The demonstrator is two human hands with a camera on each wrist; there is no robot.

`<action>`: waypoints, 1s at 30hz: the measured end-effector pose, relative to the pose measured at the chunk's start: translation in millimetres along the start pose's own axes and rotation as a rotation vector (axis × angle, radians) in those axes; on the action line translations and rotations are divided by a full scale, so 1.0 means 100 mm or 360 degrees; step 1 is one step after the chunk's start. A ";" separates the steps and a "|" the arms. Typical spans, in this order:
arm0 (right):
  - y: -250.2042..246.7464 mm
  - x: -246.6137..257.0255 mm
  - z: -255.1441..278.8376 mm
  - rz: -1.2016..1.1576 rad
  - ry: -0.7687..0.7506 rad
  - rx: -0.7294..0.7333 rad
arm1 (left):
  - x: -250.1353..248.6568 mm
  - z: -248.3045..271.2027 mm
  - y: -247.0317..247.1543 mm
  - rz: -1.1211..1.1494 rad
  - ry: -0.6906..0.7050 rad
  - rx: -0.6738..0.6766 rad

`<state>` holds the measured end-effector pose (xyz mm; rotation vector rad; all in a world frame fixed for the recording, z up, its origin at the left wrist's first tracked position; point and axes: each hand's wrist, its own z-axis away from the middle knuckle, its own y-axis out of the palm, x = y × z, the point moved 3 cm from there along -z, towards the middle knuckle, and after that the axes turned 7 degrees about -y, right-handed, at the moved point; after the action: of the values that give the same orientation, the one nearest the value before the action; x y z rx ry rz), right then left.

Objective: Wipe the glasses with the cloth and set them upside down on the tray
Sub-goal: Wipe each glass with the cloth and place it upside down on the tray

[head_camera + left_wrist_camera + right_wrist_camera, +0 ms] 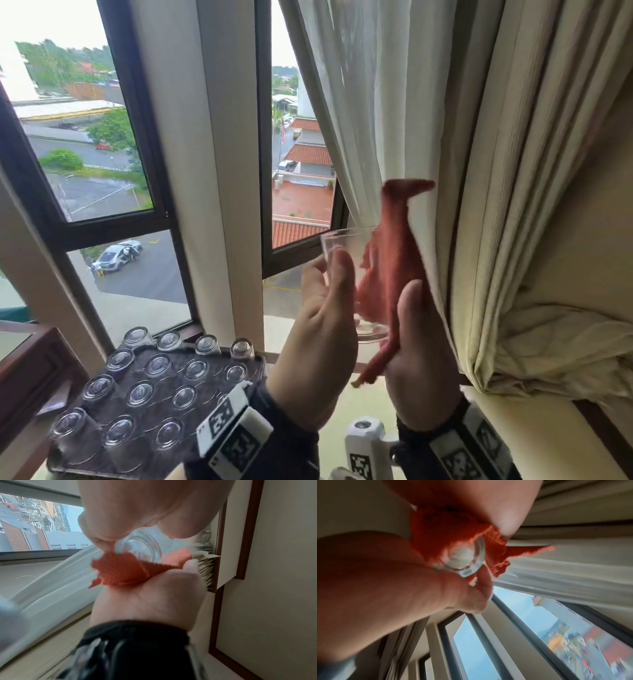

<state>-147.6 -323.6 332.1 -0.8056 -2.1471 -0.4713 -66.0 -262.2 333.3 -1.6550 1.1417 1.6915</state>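
My left hand [329, 277] grips a clear glass [349, 241] held up in front of the window, rim tilted up and to the left. My right hand [411, 308] holds a red cloth [394, 257] pressed against the right side of the glass, one corner sticking up above it. The left wrist view shows the glass [140, 547] bottom-on with the cloth [123, 572] bunched under it. From the right wrist, the glass base [464, 558] pokes out of the cloth [453, 534]. Several glasses [159, 365] stand upside down on the dark tray [144, 442] at lower left.
Heavy cream curtains [513, 205] and a sheer curtain [359, 102] hang just right of and behind my hands. The window [102, 137] fills the back. A wooden furniture edge [34, 370] stands left of the tray. The pale sill [363, 411] runs below my hands.
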 end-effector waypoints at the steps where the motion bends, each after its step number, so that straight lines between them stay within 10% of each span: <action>1: 0.04 0.05 0.04 0.0112 -0.0159 0.0058 | 0.00 -0.03 -0.04 0.0047 -0.0040 -0.0065; 6: 0.20 -0.16 0.39 0.0190 -0.0231 0.0330 | -0.18 -0.19 -0.32 0.0300 -0.0068 -0.0278; 10: 0.23 -0.29 0.40 -0.0072 0.0214 0.0194 | -0.19 -0.18 -0.33 0.0112 -0.0157 -0.0163; 18: -0.04 -0.17 -0.11 0.0123 0.0300 -0.0326 | 0.09 0.07 -0.07 -0.0050 -0.0142 0.0079; 24: 0.29 0.01 0.05 0.0369 -0.0446 0.0227 | 0.00 -0.11 -0.26 0.0072 -0.0159 -0.0014; 30: 0.21 -0.34 0.30 0.0105 0.0331 0.0041 | -0.11 -0.10 -0.33 0.0038 -0.0104 -0.0020</action>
<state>-132.3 -304.7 288.4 -0.7755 -1.9256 -0.4710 -32.1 -251.4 337.7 -1.5872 1.1262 1.7580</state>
